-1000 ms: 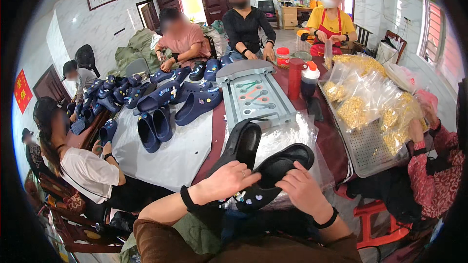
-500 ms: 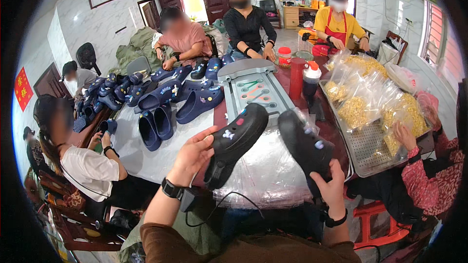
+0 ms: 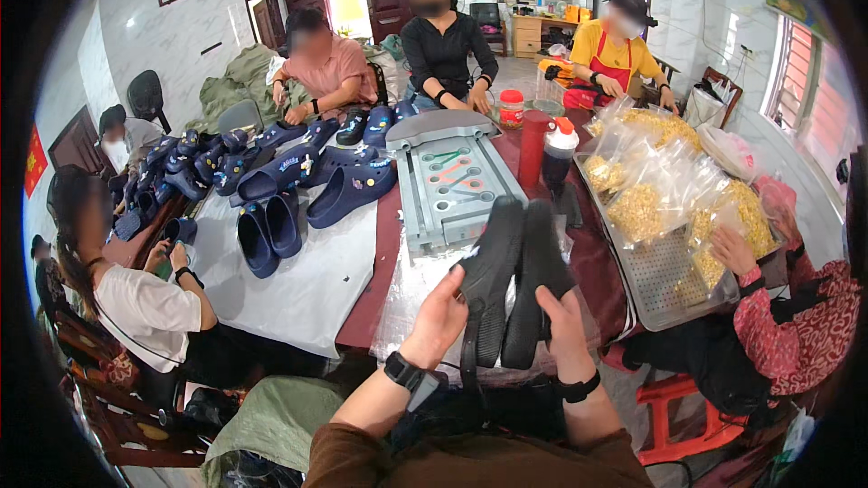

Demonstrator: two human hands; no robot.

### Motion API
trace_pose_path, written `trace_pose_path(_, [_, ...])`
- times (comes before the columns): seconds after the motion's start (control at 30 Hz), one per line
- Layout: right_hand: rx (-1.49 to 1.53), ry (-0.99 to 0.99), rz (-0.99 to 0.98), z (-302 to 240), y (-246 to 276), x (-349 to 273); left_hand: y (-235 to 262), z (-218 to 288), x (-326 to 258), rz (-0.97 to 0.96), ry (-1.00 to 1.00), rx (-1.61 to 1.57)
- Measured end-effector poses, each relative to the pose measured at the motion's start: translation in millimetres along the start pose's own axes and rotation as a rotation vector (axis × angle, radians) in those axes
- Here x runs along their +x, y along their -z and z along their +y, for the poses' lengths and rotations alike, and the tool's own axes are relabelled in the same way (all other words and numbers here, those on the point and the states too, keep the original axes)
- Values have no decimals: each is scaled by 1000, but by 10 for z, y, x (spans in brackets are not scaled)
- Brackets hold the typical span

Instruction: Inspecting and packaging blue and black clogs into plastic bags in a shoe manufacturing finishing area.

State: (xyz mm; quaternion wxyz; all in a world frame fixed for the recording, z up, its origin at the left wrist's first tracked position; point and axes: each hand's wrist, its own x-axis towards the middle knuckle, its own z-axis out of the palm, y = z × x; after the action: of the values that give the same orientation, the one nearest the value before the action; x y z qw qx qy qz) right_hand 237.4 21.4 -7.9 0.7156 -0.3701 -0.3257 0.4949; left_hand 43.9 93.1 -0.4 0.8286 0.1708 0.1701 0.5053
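Note:
In front of me, my left hand grips a black clog along its left side. My right hand is closed on a second black clog, thumb against its right side. The two clogs stand close side by side, toes pointing away from me. Dark textured surfaces face me, and the decorated uppers are mostly hidden. Beneath them lie clear plastic bags on the dark red table. Just beyond is a grey tray-like board with coloured strips and round recesses.
Navy clogs with charms cover the left side on a white sheet. A red cylinder and a dark bottle stand right of the board. Bags of yellow pieces fill a perforated metal tray. Several people sit around.
The two clogs have come together from being held apart, and they have turned so the charms are mostly out of sight. My left hand moved right, my right hand slightly left.

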Motion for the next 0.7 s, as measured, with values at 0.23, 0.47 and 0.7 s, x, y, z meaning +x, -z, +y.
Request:
trace_pose_path(0.23, [-19, -170, -182, 297, 25, 44, 296, -226, -191, 151, -68, 594])
trace_pose_path(0.47, [-147, -167, -239, 324, 52, 351, 342, -261, -65, 252, -85, 360])
trace_pose_path(0.7, [-816, 117, -49, 398, -10, 161, 443, -332, 24, 277, -180, 451])
